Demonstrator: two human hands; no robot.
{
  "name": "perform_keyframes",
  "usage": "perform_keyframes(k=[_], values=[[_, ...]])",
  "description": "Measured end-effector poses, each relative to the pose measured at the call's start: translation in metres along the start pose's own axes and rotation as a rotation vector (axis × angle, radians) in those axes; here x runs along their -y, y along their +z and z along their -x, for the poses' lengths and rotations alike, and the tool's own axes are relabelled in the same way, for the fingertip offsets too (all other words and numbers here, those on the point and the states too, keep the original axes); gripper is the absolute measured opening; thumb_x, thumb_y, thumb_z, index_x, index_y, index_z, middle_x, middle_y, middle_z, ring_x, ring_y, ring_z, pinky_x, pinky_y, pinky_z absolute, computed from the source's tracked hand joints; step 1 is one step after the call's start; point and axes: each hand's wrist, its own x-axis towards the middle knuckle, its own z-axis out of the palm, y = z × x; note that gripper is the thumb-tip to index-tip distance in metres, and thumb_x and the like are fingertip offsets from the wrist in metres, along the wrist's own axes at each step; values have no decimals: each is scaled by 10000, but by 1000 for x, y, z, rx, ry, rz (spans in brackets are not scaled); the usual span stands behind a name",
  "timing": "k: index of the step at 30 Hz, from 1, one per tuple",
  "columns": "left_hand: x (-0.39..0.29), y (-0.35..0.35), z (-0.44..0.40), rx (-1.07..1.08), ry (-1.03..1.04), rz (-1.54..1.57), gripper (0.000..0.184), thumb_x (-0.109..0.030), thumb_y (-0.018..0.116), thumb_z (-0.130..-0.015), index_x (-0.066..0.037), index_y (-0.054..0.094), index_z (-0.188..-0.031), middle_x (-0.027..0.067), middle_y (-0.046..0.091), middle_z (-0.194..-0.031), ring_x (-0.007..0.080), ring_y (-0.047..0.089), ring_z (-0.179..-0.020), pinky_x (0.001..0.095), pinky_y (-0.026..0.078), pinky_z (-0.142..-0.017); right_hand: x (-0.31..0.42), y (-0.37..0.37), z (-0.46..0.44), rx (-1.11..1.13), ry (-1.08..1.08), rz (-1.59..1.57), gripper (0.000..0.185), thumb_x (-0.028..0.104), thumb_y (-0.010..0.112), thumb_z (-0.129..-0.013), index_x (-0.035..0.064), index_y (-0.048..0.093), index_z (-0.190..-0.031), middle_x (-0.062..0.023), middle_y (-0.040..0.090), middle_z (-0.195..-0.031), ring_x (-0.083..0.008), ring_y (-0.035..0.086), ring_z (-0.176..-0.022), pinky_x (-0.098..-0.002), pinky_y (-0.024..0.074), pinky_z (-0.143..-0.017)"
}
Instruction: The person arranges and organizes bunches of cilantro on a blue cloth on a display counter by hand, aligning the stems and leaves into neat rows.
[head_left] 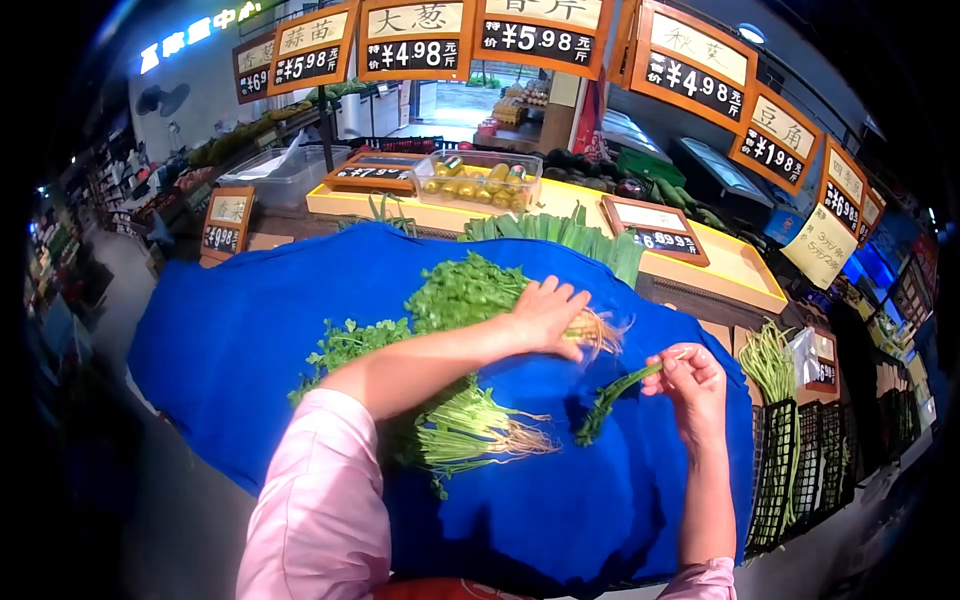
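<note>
My left hand (pixel 550 315) is closed over the stem end of a leafy bunch of cilantro (pixel 465 290) on a blue cloth (pixel 270 300). The bunch's pale roots stick out to the right, beyond my fingers. Off to the right, my right hand (pixel 690 378) pinches a single cilantro sprig (pixel 618 390) by its root end, leaves hanging down toward the left. A second bunch of cilantro (pixel 475 430) lies nearer to me with its roots pointing right. My left forearm crosses above it and hides part of its leaves.
Behind the cloth lie long green leaves (pixel 560 235) and a yellow-edged shelf (pixel 700 265) with a clear plastic box (pixel 478 182) of packed produce. Price signs (pixel 415 40) hang overhead. At right, long beans (pixel 768 365) rest by black crates (pixel 775 470).
</note>
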Motion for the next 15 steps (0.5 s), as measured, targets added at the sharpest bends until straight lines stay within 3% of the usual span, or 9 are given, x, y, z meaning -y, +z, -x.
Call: perform_keyframes(k=[3,4,6,7,8,9,11,15], values=[[32,-17,4,228,229,141,994,-463,827,-642,-76,371,-1435,244,347,-1449,415,404,-1268,453,338,-1083,4,-3,-10,56,21,7,82,60,626,-909,8,602,-967,-153,677,-917,-186,675,-724,-319,584,-637],[56,-15,-1,202,323,216,929,-420,836,-648,-70,422,-1403,274,323,-1461,421,382,-1300,450,318,-1104,8,0,-14,90,30,3,81,62,628,-908,8,603,-963,-151,677,-919,-186,675,-725,-319,584,-645],[80,-56,6,80,262,281,675,-335,800,-726,-71,545,-1293,205,485,-1341,350,467,-1240,430,375,-1059,14,8,-24,142,20,-19,89,71,632,-908,9,602,-965,-149,678,-918,-188,675,-726,-319,585,-652],[95,-62,11,-60,189,322,595,-272,790,-749,-70,563,-1261,154,566,-1245,308,547,-1136,403,434,-992,17,13,-29,169,18,-27,93,75,634,-908,9,602,-966,-148,678,-918,-189,675,-727,-319,586,-655],[102,-79,19,-57,-13,390,522,-224,778,-766,-61,587,-1224,136,606,-1182,266,590,-1041,377,483,-913,21,21,-36,194,-14,-60,101,87,635,-912,9,603,-968,-150,680,-931,-193,675,-728,-319,586,-662],[118,-82,25,-192,-71,396,468,-241,774,-753,-53,634,-1158,140,669,-1075,286,643,-954,378,509,-863,22,28,-45,193,-43,-107,102,83,624,-917,10,604,-987,-160,676,-968,-213,685,-756,-341,594,-685],[138,-94,35,-271,-204,457,364,-240,738,-809,-43,661,-1105,120,686,-1031,230,647,-910,357,514,-817,29,47,-64,190,-80,-178,111,70,608,-923,7,599,-1013,-173,663,-1017,-244,695,-818,-372,599,-734],[162,-112,41,-586,-212,558,244,-218,694,-852,-27,683,-1004,63,678,-909,131,603,-786,300,495,-739,14,83,-110,215,-229,-351,144,42,585,-930,-4,572,-1066,-185,643,-1078,-282,682,-937,-381,585,-833]])
